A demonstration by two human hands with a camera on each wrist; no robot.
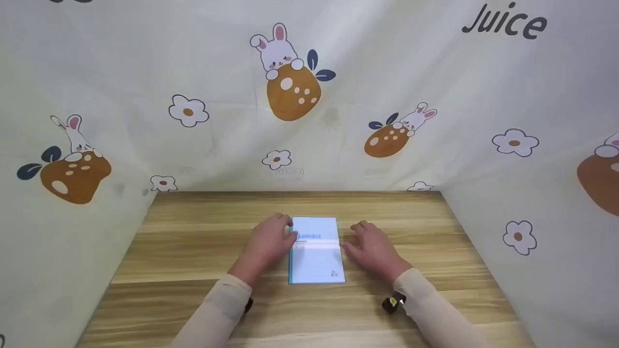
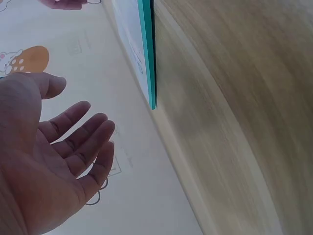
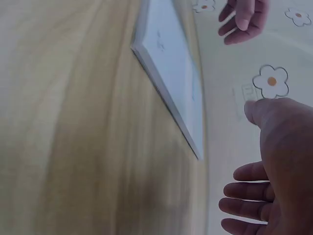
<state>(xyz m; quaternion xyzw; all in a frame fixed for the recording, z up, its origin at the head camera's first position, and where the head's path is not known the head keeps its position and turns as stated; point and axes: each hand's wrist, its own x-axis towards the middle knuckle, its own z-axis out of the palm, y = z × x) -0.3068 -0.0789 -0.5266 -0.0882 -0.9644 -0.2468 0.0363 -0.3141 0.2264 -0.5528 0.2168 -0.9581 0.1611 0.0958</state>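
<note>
A thin white book (image 1: 316, 261) with a teal spine lies flat on the wooden table, its cover printed with a blue title. My left hand (image 1: 271, 239) hovers at the book's left edge, overlapping it in the head view. Loosely bent fingers (image 2: 80, 132) show apart from the book (image 2: 147, 58) in the left wrist view, with nothing between them. Just off the book's right edge is my right hand (image 1: 372, 246), thumb towards the cover. From the right wrist, the book's page edges (image 3: 164, 93) face this hand, whose relaxed fingers (image 3: 247, 191) hold nothing.
The wooden table (image 1: 193, 261) extends around the book on all sides. A pale curtain (image 1: 217, 145) printed with rabbits and flowers encloses it at the back, left and right. A small black device (image 1: 392, 303) sits at the right wrist.
</note>
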